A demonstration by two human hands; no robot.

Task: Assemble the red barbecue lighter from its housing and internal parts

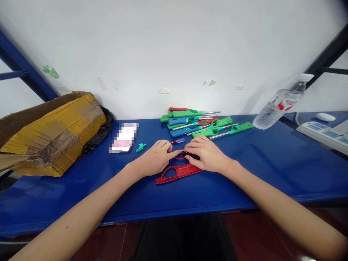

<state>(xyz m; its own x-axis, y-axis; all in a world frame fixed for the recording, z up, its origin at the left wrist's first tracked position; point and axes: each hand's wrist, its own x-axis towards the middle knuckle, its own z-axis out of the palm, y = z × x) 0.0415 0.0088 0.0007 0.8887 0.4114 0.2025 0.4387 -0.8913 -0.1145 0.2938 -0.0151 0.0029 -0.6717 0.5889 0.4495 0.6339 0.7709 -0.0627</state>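
Observation:
My left hand has its fingers curled, with the index fingertip on a red lighter casing piece. Over the other end of that piece, my right hand closes its fingers, hiding most of it. Just in front of both hands, a second red casing half lies flat, its inner side up and its trigger loop at the left. A small screwdriver with a clear purplish handle rests behind my left fingertips. To the left of that hand is a small green trigger-shaped part.
Several long-nosed lighters in green, blue and red are piled by the wall. A phone and a taped cardboard box stand left on the blue table. At right are a water bottle and a power strip.

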